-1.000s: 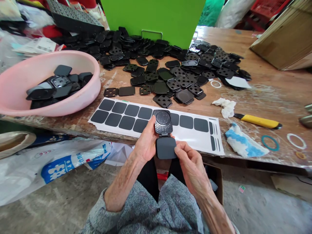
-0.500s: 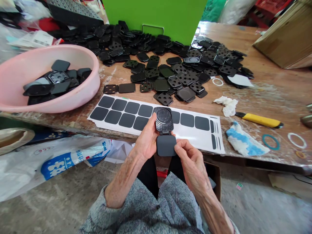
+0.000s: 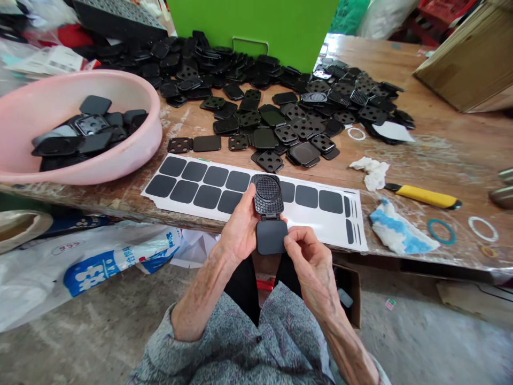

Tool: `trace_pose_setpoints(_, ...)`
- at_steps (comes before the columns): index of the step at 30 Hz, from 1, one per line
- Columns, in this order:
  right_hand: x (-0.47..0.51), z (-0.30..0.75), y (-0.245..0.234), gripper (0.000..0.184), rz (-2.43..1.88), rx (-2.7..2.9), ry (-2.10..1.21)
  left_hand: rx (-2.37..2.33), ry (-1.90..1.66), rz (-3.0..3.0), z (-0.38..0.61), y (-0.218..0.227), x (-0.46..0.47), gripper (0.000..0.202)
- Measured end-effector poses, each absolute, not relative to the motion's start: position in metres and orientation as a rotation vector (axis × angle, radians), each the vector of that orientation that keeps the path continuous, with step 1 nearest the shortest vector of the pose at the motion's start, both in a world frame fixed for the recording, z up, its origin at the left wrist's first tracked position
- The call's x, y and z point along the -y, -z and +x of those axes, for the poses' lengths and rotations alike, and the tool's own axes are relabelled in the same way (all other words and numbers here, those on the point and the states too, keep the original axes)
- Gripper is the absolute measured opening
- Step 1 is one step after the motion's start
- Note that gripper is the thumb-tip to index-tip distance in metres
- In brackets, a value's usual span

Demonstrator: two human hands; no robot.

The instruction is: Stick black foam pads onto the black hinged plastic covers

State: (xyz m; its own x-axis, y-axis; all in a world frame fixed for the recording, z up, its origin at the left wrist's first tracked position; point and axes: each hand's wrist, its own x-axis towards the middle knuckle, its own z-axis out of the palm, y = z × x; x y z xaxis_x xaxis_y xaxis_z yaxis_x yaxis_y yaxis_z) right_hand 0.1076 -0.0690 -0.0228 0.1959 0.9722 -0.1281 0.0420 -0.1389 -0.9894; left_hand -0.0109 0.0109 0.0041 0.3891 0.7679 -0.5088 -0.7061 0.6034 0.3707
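Hands above lap, at table edge: left hand [image 3: 239, 231] gripping hinged black plastic piece [image 3: 268, 216] by its side, right hand [image 3: 309, 258] pinching its smooth lower flap. Likely light, stiff; best held by rims. Beyond, sticker sheet [image 3: 320, 225], heaped black parts [image 3: 304, 128].

Left hand [image 3: 239, 231] curled, gripping; right hand [image 3: 309, 258] fingertips pinching.

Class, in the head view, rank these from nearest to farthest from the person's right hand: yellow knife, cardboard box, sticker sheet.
1. Sticker sheet, just beyond the right hand.
2. Yellow knife, farther right on the table.
3. Cardboard box, far right corner.
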Motion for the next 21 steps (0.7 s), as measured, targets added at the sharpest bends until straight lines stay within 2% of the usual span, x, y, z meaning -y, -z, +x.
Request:
trace_pose_setpoints(5, 0.07, 0.103, 0.019, 0.012, -1.537, 1.341, -0.707, -0.72, -0.96, 0.142, -0.014, -0.004, -0.011, 0.043)
trace_pose_setpoints(7, 0.069, 0.102, 0.018, 0.005, -1.57, 1.367, -0.623, -0.746, -0.96, 0.161, -0.015, -0.006, -0.012, 0.044)
trace_pose_setpoints(10, 0.069, 0.101, 0.018, 0.016, -1.579, 1.269, -0.781, -0.808, -0.944, 0.178, -0.017, -0.008, -0.011, 0.048)
trace_pose_setpoints(12, 0.068, 0.1, 0.018, 0.016, -1.529, 1.193, -0.98, -0.84, -0.94, 0.207, -0.016, -0.007, -0.006, 0.047)
trace_pose_setpoints(16, 0.061, 0.105, 0.012, 0.02, -1.479, 1.244, -1.124, -0.945, -1.01, 0.386, -0.024, -0.012, 0.003, 0.017)
trace_pose_setpoints(18, 0.049, 0.117, 0.009, 0.02, -1.5, 1.396, -1.013, -1.046, -1.033, 0.471, -0.044, -0.027, 0.0, 0.02)
trace_pose_setpoints(21, 0.023, 0.151, 0.008, 0.016, -1.543, 1.602, -0.626, -1.285, -1.192, 0.589, -0.09, -0.061, -0.023, 0.016)
